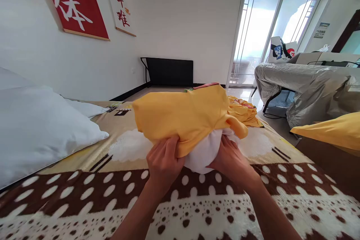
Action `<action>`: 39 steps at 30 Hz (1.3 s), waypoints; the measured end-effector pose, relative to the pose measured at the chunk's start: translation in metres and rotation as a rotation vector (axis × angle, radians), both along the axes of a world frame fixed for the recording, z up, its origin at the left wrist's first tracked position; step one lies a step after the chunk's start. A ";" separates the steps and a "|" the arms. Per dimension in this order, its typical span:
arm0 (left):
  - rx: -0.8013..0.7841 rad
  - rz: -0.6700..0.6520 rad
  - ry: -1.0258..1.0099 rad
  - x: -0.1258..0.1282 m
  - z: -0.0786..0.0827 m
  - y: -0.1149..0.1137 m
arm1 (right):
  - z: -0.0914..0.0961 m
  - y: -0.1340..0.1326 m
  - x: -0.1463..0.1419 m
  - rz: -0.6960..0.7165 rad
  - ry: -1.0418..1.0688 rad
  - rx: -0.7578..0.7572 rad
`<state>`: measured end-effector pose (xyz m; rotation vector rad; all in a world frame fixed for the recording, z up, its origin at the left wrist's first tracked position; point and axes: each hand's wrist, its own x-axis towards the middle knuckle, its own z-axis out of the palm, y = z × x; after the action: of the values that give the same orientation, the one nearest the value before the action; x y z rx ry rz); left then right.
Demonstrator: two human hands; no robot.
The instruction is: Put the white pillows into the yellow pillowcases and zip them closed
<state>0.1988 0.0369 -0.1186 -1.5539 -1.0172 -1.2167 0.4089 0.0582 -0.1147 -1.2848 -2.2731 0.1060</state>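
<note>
Pinching the yellow cloth (180, 114) with my left hand (164, 159), I have my right hand (232, 159) against the white bundle (201, 155) beneath it, fingers partly hidden, so I cannot tell whether they grip. Cloth and bundle are over the blanket (126, 176). The bundle's far part is covered; its near end is left bare.

Pillows (47, 135) lie on the blanket (126, 176), left of the cloth (177, 116) (table (306, 80) farther right).

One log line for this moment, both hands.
left hand: gripping yellow cloth | right hand: touching white fabric | beyond: yellow bundle on blanket
</note>
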 end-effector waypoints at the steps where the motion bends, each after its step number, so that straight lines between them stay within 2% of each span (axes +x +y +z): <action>1: 0.043 0.025 0.017 0.000 0.006 -0.005 | -0.004 0.000 -0.012 0.012 0.005 0.044; 4: 0.086 0.153 0.030 -0.003 0.025 -0.020 | -0.013 -0.008 -0.040 0.147 -0.044 0.132; 6: 0.028 0.234 0.042 -0.007 0.036 -0.032 | -0.021 -0.019 -0.055 0.294 -0.108 0.172; 7: -0.049 0.241 0.070 -0.008 0.040 -0.038 | -0.026 -0.025 -0.061 0.374 -0.142 0.179; 9: -0.312 0.171 0.173 -0.012 0.045 -0.049 | -0.037 -0.035 -0.072 0.505 -0.182 0.198; 11: -0.593 0.043 0.298 -0.014 0.044 -0.056 | -0.046 -0.042 -0.080 0.566 -0.194 0.221; 13: -0.744 -0.023 0.379 -0.015 0.040 -0.058 | -0.053 -0.045 -0.084 0.586 -0.198 0.236; 16: -0.721 0.032 0.376 -0.015 0.036 -0.050 | -0.053 -0.044 -0.083 0.604 -0.208 0.242; 20: -0.604 0.092 0.270 -0.010 0.038 -0.035 | -0.041 -0.045 -0.077 0.598 -0.210 0.229; 25: -0.461 0.044 -0.006 -0.012 0.044 -0.048 | -0.031 -0.053 -0.078 0.678 -0.227 0.255; 28: -0.414 0.179 -0.269 -0.032 0.047 -0.054 | -0.030 -0.058 -0.080 0.731 -0.251 0.288; 30: -0.426 0.299 -0.377 -0.051 0.047 -0.048 | -0.031 -0.061 -0.081 0.767 -0.270 0.303; 32: -0.447 0.414 -0.372 -0.068 0.044 -0.037 | -0.032 -0.063 -0.080 0.776 -0.286 0.314; 34: -0.403 0.508 -0.296 -0.076 0.040 -0.027 | -0.032 -0.064 -0.078 0.767 -0.301 0.317; 36: -0.390 0.461 -0.156 -0.073 0.039 -0.024 | -0.032 -0.063 -0.078 0.752 -0.299 0.318; 39: -0.619 0.157 0.131 -0.059 0.041 -0.034 | -0.031 -0.061 -0.078 0.750 -0.271 0.320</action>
<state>0.1401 0.0029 -0.0777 -1.9397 -1.4842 -0.7065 0.3311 -0.0031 -0.1453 -0.2555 -2.7492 -0.1750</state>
